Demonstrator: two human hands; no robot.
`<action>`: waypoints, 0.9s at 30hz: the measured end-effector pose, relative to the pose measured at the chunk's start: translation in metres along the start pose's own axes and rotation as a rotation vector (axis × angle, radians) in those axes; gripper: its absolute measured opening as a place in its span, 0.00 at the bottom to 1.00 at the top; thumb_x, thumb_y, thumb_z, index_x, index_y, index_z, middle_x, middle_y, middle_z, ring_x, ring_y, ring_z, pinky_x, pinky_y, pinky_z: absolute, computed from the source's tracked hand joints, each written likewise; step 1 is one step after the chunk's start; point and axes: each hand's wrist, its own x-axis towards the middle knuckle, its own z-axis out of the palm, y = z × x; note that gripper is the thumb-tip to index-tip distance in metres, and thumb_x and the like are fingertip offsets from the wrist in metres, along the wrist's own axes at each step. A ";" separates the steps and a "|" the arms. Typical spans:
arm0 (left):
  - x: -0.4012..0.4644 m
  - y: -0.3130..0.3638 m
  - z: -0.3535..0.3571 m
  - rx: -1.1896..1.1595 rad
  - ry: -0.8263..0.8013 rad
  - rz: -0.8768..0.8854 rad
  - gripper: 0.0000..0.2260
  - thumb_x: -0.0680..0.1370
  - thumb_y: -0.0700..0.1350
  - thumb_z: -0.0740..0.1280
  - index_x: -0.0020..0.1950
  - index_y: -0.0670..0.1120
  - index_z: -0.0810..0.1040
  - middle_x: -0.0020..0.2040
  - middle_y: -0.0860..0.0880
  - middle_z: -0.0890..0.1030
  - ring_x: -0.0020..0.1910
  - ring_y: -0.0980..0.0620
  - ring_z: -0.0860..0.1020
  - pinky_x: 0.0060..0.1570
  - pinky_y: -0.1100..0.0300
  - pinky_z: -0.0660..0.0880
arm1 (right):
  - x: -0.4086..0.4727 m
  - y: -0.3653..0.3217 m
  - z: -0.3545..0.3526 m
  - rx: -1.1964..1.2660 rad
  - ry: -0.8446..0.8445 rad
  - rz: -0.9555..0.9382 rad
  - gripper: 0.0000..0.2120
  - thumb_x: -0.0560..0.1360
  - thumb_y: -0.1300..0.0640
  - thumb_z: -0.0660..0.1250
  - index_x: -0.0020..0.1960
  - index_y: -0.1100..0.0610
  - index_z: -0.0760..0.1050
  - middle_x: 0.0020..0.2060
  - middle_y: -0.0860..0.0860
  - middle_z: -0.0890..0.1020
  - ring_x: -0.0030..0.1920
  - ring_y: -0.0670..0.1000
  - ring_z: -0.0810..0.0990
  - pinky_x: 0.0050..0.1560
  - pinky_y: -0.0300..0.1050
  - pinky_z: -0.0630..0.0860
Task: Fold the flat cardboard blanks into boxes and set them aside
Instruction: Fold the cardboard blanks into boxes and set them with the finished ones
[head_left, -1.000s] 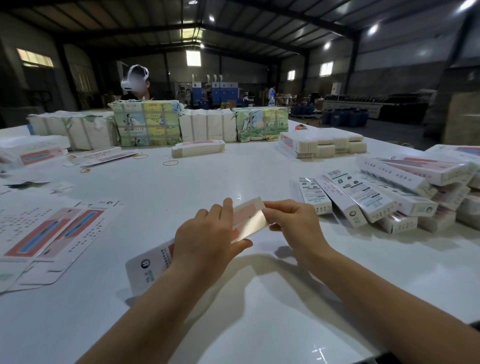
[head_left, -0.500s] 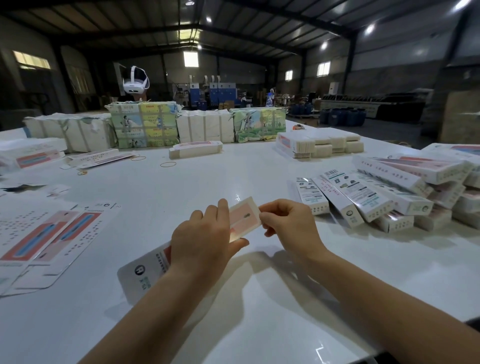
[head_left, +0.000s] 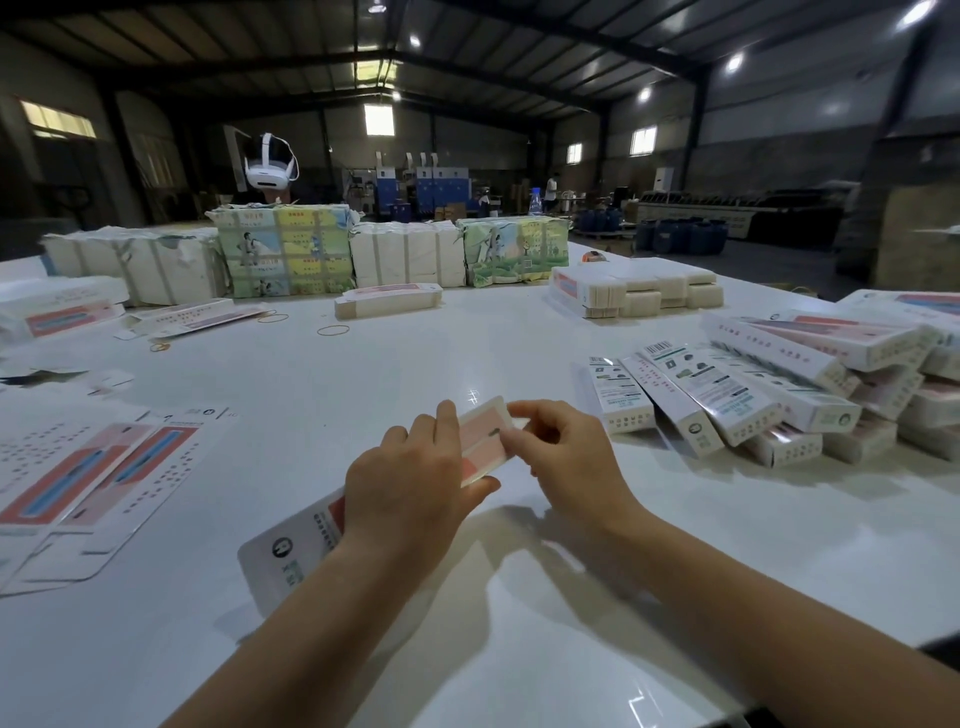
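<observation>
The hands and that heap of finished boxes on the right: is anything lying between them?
No. In the head view, only bare white table separates the right hand from the folded boxes.

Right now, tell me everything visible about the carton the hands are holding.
The long white-and-pink printed cardboard carton looks glossy and thin, with a salmon panel near its far end and a round dark logo and green mark on its near end. It slants from near-left to far-right above the white table. The left hand grips its middle; the right hand pinches the far end. Whether it is fully formed is hidden.
</observation>
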 end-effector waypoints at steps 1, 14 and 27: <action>-0.001 0.001 0.000 0.013 -0.007 0.003 0.35 0.60 0.66 0.75 0.56 0.41 0.81 0.34 0.48 0.80 0.28 0.50 0.78 0.20 0.61 0.69 | 0.000 0.001 0.001 -0.062 0.012 -0.038 0.07 0.74 0.61 0.68 0.49 0.52 0.81 0.37 0.50 0.78 0.35 0.42 0.75 0.41 0.33 0.71; -0.004 -0.032 0.011 -0.364 -0.180 0.074 0.24 0.70 0.68 0.63 0.60 0.57 0.67 0.51 0.58 0.75 0.47 0.56 0.74 0.39 0.60 0.68 | 0.002 0.014 -0.003 -0.564 -0.467 -0.459 0.35 0.71 0.58 0.68 0.75 0.54 0.60 0.72 0.53 0.63 0.72 0.51 0.57 0.73 0.46 0.58; -0.008 -0.021 0.019 -0.505 -0.073 -0.030 0.09 0.73 0.50 0.70 0.53 0.54 0.79 0.53 0.58 0.78 0.56 0.53 0.75 0.48 0.57 0.73 | 0.067 -0.015 -0.092 -0.860 0.115 -0.467 0.19 0.78 0.50 0.64 0.67 0.51 0.73 0.54 0.58 0.75 0.54 0.55 0.70 0.52 0.52 0.72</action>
